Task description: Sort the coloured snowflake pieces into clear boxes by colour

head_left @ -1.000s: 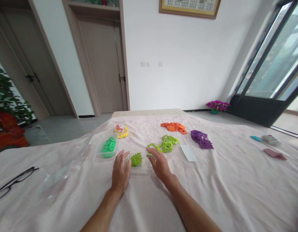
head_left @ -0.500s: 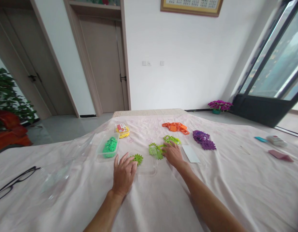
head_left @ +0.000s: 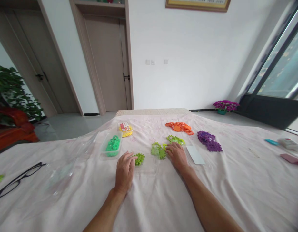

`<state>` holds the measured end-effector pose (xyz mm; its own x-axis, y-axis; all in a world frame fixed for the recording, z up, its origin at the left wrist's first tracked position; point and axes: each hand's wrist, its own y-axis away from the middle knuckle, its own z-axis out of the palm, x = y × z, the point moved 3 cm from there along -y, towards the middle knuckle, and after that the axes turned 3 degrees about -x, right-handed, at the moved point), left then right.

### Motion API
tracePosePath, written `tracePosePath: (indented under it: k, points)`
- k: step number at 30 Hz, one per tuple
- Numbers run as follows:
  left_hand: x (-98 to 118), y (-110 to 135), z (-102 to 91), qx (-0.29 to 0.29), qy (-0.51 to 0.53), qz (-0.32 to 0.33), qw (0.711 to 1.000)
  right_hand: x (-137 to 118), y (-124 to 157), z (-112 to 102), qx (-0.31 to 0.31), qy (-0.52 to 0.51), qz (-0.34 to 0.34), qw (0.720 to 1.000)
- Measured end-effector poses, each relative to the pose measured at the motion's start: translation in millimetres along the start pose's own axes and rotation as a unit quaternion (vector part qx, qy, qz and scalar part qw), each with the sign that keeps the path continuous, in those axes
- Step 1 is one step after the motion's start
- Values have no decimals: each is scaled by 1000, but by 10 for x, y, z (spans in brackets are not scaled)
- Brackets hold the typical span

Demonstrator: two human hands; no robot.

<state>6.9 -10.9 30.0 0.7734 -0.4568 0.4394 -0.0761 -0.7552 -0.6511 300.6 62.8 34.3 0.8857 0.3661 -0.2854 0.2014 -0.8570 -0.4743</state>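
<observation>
My left hand [head_left: 125, 169] rests at the left side of a clear plastic tray [head_left: 149, 172], its fingers stretched loosely forward. Its fingertips are beside a small heap of light-green snowflake-shaped plastic pieces [head_left: 139, 159] in the tray. My right hand [head_left: 177, 155] is palm down with its fingers bent, fingertips closed at a yellow-green snowflake piece [head_left: 164, 147]; its thumb is mostly hidden. More light-green pieces [head_left: 158, 150] lie just left of those fingertips, and another light-green cluster [head_left: 175, 139] lies right behind this hand.
A clear box [head_left: 104, 151] holds green pieces; behind it is a labelled pack of yellow pieces [head_left: 126, 129]. Orange pieces [head_left: 179, 127], purple pieces [head_left: 209, 140] and a white card [head_left: 195, 155] lie to the right. Glasses [head_left: 18, 180] and crumpled clear plastic [head_left: 59, 175] are left.
The view has turned slightly left, bringing a light-green piece into sight at the far left. My left hand's fingers have drawn closer together. The right hand stays at the light-green pieces.
</observation>
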Motion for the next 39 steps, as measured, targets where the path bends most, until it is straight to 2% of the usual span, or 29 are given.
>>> tracePosePath:
  k: [5, 11, 14, 18, 20, 22, 27, 30, 33, 39]
  points:
    - [145, 13, -27, -40, -41, 47, 997, 105, -21, 29, 27, -69, 11, 997]
    - [186, 14, -31, -65, -72, 51, 994, 229, 4, 68, 79, -113, 121, 983]
    - [168, 11, -21, -57, -59, 50, 995, 173, 6, 22, 120, -132, 131, 975]
    - [116, 7, 0, -28, -18, 39, 999, -44, -31, -64, 144, -233, 151, 950]
    - [83, 10, 8, -14, 5, 29, 999, -224, -59, -112, 125, -274, 146, 942]
    - [55, 16, 13, -9, 28, 19, 999, -450, -77, -162, 80, -285, 117, 948]
    - [9, 31, -1, 4, 79, -5, 997, -1047, -14, -231, -59, -197, -12, 979]
    - [0, 28, -15, 4, 99, -2, 995, -1290, 59, -215, -100, -136, -82, 982]
    - [6, 18, -32, -2, 104, -3, 995, -1372, 96, -190, -111, -112, -92, 983]
    - [61, 0, -64, -23, 89, -11, 996, -1348, 94, -186, -129, -122, -104, 979]
